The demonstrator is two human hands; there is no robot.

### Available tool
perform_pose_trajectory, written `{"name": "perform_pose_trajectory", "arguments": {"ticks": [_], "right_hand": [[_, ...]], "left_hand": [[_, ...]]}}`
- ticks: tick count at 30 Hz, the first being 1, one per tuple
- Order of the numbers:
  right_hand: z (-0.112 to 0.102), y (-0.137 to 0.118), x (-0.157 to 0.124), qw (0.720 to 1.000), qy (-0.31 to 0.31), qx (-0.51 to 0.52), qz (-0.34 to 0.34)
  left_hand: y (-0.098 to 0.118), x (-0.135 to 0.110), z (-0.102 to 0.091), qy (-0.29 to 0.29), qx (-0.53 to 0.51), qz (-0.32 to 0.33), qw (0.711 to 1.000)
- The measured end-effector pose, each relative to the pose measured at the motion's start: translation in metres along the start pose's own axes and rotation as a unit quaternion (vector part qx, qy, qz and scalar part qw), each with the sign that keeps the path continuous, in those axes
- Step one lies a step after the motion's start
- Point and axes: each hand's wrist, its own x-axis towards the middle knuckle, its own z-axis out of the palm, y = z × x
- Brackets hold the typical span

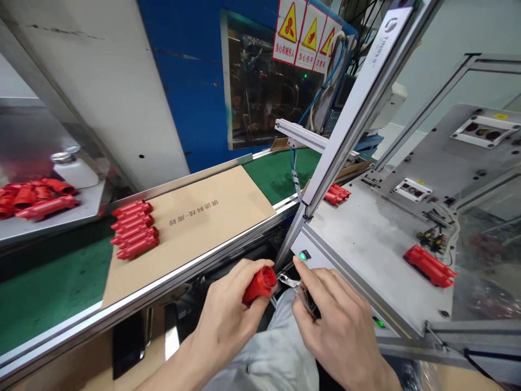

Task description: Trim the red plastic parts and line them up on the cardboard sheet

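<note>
My left hand point(226, 309) grips a red plastic connector housing point(260, 285), its round open end facing up and to the right. My right hand point(334, 326) holds a pair of small steel pliers point(299, 290), with the jaws a few centimetres from the housing's open end and apparently not touching it. The pliers' handles are mostly hidden by my fingers. A green-lit button point(302, 256) on the machine's steel edge lies just beyond my right fingertips.
Several red housings point(134, 229) lie in a row on a cardboard sheet point(191, 228) on a green conveyor belt point(52, 288). A red heap point(32, 200) and a white bottle point(75, 168) stand on a steel shelf at left. Another red part point(429, 266) lies on the steel machine plate point(366, 233).
</note>
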Motion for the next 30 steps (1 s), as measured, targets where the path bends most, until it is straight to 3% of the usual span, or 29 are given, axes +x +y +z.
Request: {"name": "perform_pose_trajectory", "arguments": {"ticks": [8,30], "right_hand": [[-0.001,-0.009,0.01,0.996,-0.028,-0.08,-0.037],[-0.003,-0.018,0.003,0.987,0.015,-0.154,-0.051]], "left_hand": [[0.005,-0.006,0.0,-0.009,-0.017,0.024,1.0],[0.01,-0.008,0.002,0.001,0.033,0.041,0.999]]}}
